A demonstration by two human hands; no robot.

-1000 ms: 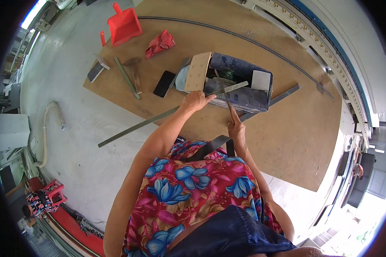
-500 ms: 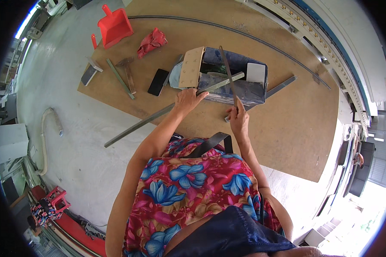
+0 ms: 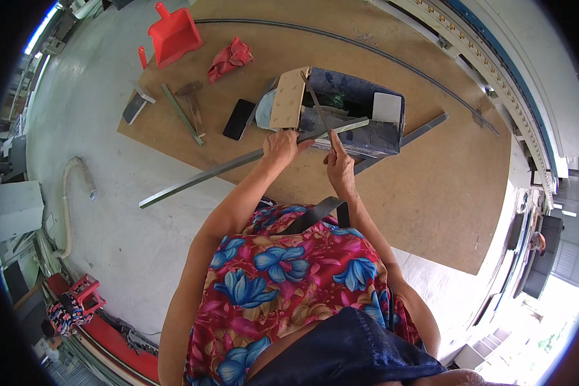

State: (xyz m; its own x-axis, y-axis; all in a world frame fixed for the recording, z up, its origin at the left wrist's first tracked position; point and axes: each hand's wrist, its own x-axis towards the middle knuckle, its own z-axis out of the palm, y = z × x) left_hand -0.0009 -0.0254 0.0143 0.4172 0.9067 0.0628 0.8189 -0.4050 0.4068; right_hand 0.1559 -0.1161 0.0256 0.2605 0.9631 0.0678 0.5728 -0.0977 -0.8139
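Observation:
My left hand (image 3: 280,145) grips a long grey metal bar (image 3: 199,179) that runs from the concrete floor up onto the rim of a dark blue box (image 3: 357,138). My right hand (image 3: 338,162) holds a thin dark blade-like tool (image 3: 316,106) that slants up and left across the bar's far end. A light wooden board (image 3: 289,96) leans against the box's left side. A white square piece (image 3: 387,107) lies inside the box.
All of this rests on a brown floor sheet (image 3: 444,193). On its left lie a black phone (image 3: 238,119), a hammer (image 3: 192,103), a red cloth (image 3: 230,56) and a red dustpan (image 3: 174,35). A second dark flat bar (image 3: 405,138) and a long thin rod (image 3: 392,61) lie beyond.
My right hand has lifted from beside the bar and now holds the thin tool over it. My left hand has kept its grip on the bar.

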